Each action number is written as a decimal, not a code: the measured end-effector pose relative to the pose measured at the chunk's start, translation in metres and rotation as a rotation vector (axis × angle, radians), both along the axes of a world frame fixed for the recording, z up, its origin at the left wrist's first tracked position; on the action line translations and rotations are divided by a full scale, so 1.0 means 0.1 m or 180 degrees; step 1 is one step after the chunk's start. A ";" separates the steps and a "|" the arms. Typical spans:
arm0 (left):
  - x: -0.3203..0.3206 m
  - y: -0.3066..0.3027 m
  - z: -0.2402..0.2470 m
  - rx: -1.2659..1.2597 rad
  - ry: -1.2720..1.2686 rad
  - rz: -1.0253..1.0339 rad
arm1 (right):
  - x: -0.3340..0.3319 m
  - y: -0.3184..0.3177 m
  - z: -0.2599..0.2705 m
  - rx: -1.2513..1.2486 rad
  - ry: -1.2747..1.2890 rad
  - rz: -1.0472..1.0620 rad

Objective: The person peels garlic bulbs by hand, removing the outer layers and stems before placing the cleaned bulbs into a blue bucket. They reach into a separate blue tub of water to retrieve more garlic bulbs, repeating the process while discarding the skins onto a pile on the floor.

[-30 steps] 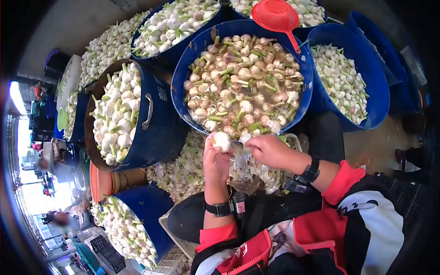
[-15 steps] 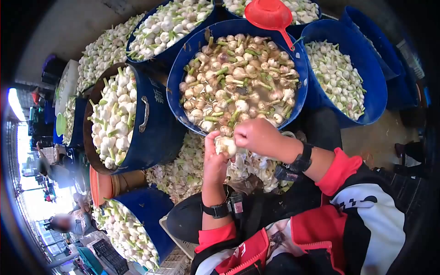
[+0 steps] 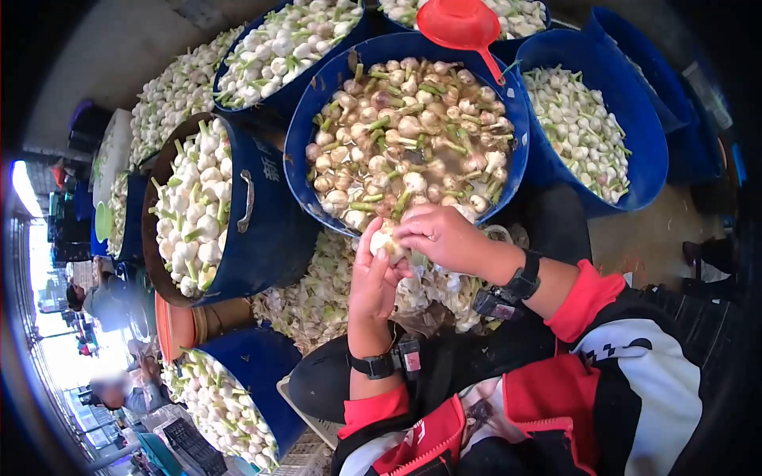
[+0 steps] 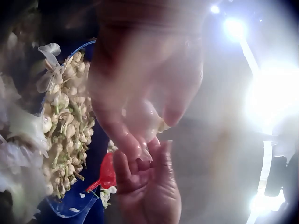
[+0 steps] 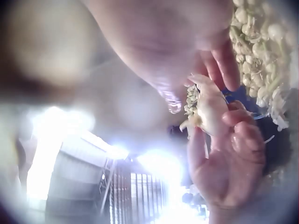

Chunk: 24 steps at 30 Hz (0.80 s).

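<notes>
A pale garlic bulb (image 3: pixel 386 243) (image 4: pixel 140 119) (image 5: pixel 210 112) is gripped by the fingers and thumb of my left hand (image 3: pixel 373 285) (image 4: pixel 145 60) (image 5: pixel 229 163), over the near rim of the big blue tub (image 3: pixel 300 186). My right hand (image 3: pixel 460 242) (image 4: pixel 149 191) (image 5: pixel 173 46) is beside the bulb, its thumb and fingers spread apart around loose skin (image 5: pixel 201 81) at one end. Whether its fingertips touch the bulb is unclear. Stemmed garlic (image 3: pixel 413 127) floats in the tub's brownish water.
A red scoop (image 3: pixel 460 24) lies across the tub's far rim. Blue barrels (image 3: pixel 274 214) of garlic surround the tub. Peeled skins (image 3: pixel 309 293) are heaped below my hands. A person in grey (image 3: pixel 143 389) sits at the far left.
My right hand has come from the bulb's right side to partly over it, its fingers loosening from a curled pinch. The bulb has turned in my left hand. The head view has shifted slightly.
</notes>
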<state>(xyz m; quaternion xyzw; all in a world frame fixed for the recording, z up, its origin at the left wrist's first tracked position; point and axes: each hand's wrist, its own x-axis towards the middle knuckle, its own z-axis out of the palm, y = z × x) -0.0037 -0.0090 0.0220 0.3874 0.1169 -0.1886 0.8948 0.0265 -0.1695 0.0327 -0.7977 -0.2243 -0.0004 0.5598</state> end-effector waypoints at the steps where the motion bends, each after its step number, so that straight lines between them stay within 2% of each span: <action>1: 0.01 0.02 -0.02 0.0001 0.0002 -0.0001 | -0.01 0.01 -0.01 -0.0025 0.0176 0.0017; 3: 0.03 0.08 -0.07 0.0375 0.0093 -0.0236 | -0.01 0.00 -0.01 -0.0044 0.0354 0.0045; 4: 0.02 0.09 -0.07 0.0378 0.0093 -0.0230 | 0.03 -0.02 0.00 -0.0061 0.0187 -0.0208; 6: 0.01 0.08 -0.06 0.0812 -0.0353 -0.0318 | 0.10 -0.05 0.08 -0.0077 0.0026 -0.0462; 8: 0.00 0.09 -0.08 0.0835 -0.0423 -0.0450 | 0.15 -0.09 0.22 0.0235 -0.0020 -0.0619; 10: -0.01 0.04 -0.05 0.1021 -0.0900 -0.0809 | 0.18 -0.15 0.31 0.0446 0.0220 -0.0779; 12: -0.01 0.03 0.01 0.1119 -0.0612 -0.0788 | 0.20 -0.21 0.45 0.1258 0.1348 -0.0770; 13: 0.01 0.04 0.00 0.1005 -0.0404 -0.0479 | 0.18 -0.27 0.43 0.0793 0.1361 -0.0464; 14: 0.02 0.05 0.00 0.0887 -0.0208 -0.0167 | 0.14 -0.28 0.35 0.0804 0.1357 -0.0462; 16: 0.04 0.07 0.00 0.0962 -0.0161 -0.0037 | -0.02 -0.23 0.13 -0.0669 -0.0420 0.0206; 18: 0.02 0.06 0.00 0.0573 -0.0083 0.0086 | -0.11 -0.17 0.04 -0.0684 -0.0516 0.0086; 22: 0.00 0.09 -0.06 0.0668 0.0014 0.0042 | -0.15 -0.11 -0.01 -0.0679 -0.0523 -0.0108; 24: 0.01 0.13 -0.08 0.0228 -0.0180 -0.0167 | -0.10 -0.12 0.02 -0.0677 -0.0574 -0.0266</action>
